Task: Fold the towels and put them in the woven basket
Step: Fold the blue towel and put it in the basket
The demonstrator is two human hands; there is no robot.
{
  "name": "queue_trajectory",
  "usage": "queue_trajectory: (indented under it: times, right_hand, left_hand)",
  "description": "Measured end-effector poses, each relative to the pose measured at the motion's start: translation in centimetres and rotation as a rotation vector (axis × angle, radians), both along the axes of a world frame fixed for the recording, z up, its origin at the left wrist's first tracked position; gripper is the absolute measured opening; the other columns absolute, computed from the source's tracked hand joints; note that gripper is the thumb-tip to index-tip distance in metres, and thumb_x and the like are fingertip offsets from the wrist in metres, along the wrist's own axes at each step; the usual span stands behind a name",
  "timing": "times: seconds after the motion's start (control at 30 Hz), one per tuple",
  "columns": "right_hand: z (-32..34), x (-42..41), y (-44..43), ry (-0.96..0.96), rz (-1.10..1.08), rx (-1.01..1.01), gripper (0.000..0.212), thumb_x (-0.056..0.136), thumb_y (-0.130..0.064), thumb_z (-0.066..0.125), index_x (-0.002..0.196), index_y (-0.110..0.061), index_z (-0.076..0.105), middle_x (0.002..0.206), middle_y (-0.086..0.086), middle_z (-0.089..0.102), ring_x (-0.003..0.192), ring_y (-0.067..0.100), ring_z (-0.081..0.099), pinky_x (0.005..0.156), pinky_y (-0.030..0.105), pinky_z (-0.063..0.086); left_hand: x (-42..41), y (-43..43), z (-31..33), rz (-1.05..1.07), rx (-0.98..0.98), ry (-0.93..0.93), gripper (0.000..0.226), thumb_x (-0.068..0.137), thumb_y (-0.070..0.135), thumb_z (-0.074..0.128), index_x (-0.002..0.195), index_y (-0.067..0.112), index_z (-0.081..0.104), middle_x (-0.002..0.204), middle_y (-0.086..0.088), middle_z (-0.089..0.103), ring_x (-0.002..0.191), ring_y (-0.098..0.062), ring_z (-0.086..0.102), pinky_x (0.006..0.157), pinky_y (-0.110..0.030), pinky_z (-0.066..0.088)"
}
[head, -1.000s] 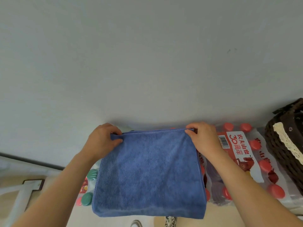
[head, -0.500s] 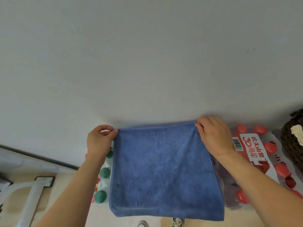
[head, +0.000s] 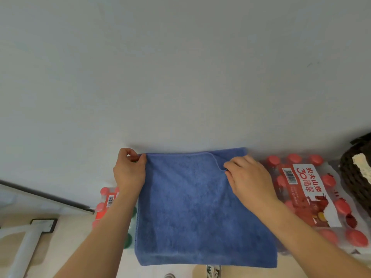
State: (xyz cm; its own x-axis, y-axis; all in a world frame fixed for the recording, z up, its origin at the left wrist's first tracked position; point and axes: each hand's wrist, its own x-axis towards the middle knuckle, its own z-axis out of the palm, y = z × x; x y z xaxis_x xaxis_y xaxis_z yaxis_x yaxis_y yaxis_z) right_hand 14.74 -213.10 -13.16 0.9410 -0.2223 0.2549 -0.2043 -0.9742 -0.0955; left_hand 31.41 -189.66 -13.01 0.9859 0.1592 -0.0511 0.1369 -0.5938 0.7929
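Biggest thing here is the pale grey wall (head: pixel 180 67), it fills the whole upper part of the shot. In front of it hangs the blue towel (head: pixel 200 207), held up in the air and doubled over, its bottom edge down near the bottom of the frame. It covers most of what's behind it.

On the right there's a shrink-wrapped pack of red-capped bottles (head: pixel 321 201) with a red and white label and a barcode; its left side is hidden by the towel and forearm. Far right, the woven basket (head: pixel 355 177) is dark brown with a bit of cream lace on it, and it's cut off by the frame edge so only a slice shows. The towel is well apart from it, not in it.

Left of the towel, another red-capped pack (head: pixel 105 203) peeks out, mostly blocked by the arm, plus a couple of green caps (head: pixel 127 240).

Left hand (head: pixel 129 173) has a pinch grip on the towel's top left corner. Right hand (head: pixel 249 179) is pinching the front layer's edge just below the top right corner, which is a bit blurred.

At the bottom edge, shoe tips (head: pixel 212 271), barely readable.
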Motion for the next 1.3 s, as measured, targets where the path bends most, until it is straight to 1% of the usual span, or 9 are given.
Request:
queue_trajectory:
  times: [0.1, 0.27, 0.43, 0.57, 0.7, 0.83, 1.13, 1.2, 1.3]
  right_hand:
    - [-0.2, 0.8, -0.6, 0.061, -0.117, -0.006, 0.015, 0.066, -0.005, 0.078, 0.068, -0.011, 0.064, 0.067, 0.003, 0.060, 0.063, 0.027, 0.056, 0.051, 0.033, 0.044]
    - [0.6, 2.1, -3.3, -0.040, -0.401, 0.197, 0.017, 0.093, -0.022, 0.052, 0.085, -0.010, 0.061, 0.069, 0.011, 0.065, 0.063, 0.034, 0.059, 0.051, 0.031, 0.034]
    - [-0.2, 2.8, -1.9, -0.196, -0.375, 0.481, 0.008, 0.087, -0.008, 0.055, 0.082, -0.008, 0.061, 0.067, 0.008, 0.065, 0.061, 0.031, 0.059, 0.055, 0.037, 0.046]
    - [-1.1, 2.2, -1.7, -0.148, -0.340, 0.516, 0.021, 0.089, -0.007, 0.048, 0.088, -0.005, 0.068, 0.081, 0.010, 0.070, 0.074, 0.029, 0.063, 0.069, 0.040, 0.051]
    - [-0.6, 2.1, -2.0, -0.008, -0.294, 0.463, 0.030, 0.085, -0.019, 0.041, 0.069, 0.000, 0.058, 0.073, 0.012, 0.060, 0.071, 0.033, 0.056, 0.062, 0.038, 0.042]
    - [0.7, -0.8, -1.7, 0.110, -0.318, 0.477, 0.038, 0.088, -0.020, 0.052, 0.124, -0.010, 0.059, 0.118, 0.016, 0.059, 0.110, 0.035, 0.053, 0.092, 0.039, 0.042]
    - [-0.3, -15.0, 6.7, -0.036, -0.550, 0.637, 0.025, 0.084, -0.022, 0.067, 0.107, -0.018, 0.059, 0.098, 0.001, 0.054, 0.085, 0.021, 0.055, 0.069, 0.038, 0.048]
    - [-1.3, -16.4, 8.5, -0.065, -0.622, 0.678, 0.024, 0.084, -0.020, 0.068, 0.102, -0.019, 0.052, 0.097, 0.003, 0.052, 0.085, 0.022, 0.052, 0.067, 0.036, 0.044]
    - [-2.3, -17.2, 10.0, -0.132, -0.664, 0.845, 0.027, 0.086, -0.018, 0.067, 0.102, -0.019, 0.044, 0.096, 0.003, 0.054, 0.085, 0.023, 0.055, 0.065, 0.030, 0.043]
  left_hand:
    - [0.0, 0.2, 0.0, -0.012, 0.001, -0.009, 0.017, 0.085, 0.027, 0.063, 0.085, 0.017, 0.050, 0.070, 0.010, 0.060, 0.068, -0.018, 0.056, 0.066, -0.029, 0.038]
    - [0.2, 0.7, -0.3, -0.035, 0.009, -0.004, 0.015, 0.086, 0.026, 0.064, 0.082, 0.016, 0.052, 0.071, 0.007, 0.061, 0.073, -0.022, 0.057, 0.067, -0.030, 0.038]
    - [0.0, 0.6, -0.1, -0.091, 0.043, 0.013, 0.010, 0.089, 0.026, 0.061, 0.089, 0.019, 0.054, 0.081, 0.007, 0.061, 0.077, -0.022, 0.056, 0.073, -0.029, 0.039]
    - [-0.3, 0.8, 0.1, -0.113, 0.080, 0.022, 0.003, 0.090, 0.023, 0.058, 0.092, 0.021, 0.058, 0.088, 0.004, 0.063, 0.079, -0.020, 0.055, 0.073, -0.028, 0.038]
    - [-0.4, 0.8, 0.2, -0.176, 0.132, 0.027, 0.016, 0.092, 0.017, 0.052, 0.103, 0.019, 0.064, 0.102, -0.001, 0.067, 0.088, -0.018, 0.057, 0.078, -0.025, 0.038]
    - [-2.4, 2.7, 1.0, -0.212, 0.225, -0.033, 0.021, 0.092, 0.021, 0.051, 0.111, 0.023, 0.061, 0.108, 0.000, 0.061, 0.077, -0.010, 0.057, 0.075, -0.027, 0.040]
    - [-17.4, 11.7, 0.8, -0.296, 0.304, 0.137, 0.018, 0.085, 0.026, 0.067, 0.069, 0.027, 0.059, 0.061, 0.011, 0.064, 0.055, -0.004, 0.056, 0.052, -0.022, 0.041]
    - [-19.0, 13.2, -1.2, -0.310, 0.312, 0.265, 0.008, 0.085, 0.035, 0.066, 0.079, 0.030, 0.065, 0.078, 0.012, 0.072, 0.062, 0.000, 0.059, 0.063, -0.025, 0.046]
    - [-19.6, 14.1, -4.0, -0.369, 0.247, 0.378, 0.032, 0.085, 0.040, 0.066, 0.110, 0.021, 0.068, 0.100, 0.007, 0.073, 0.077, -0.004, 0.061, 0.071, -0.024, 0.043]
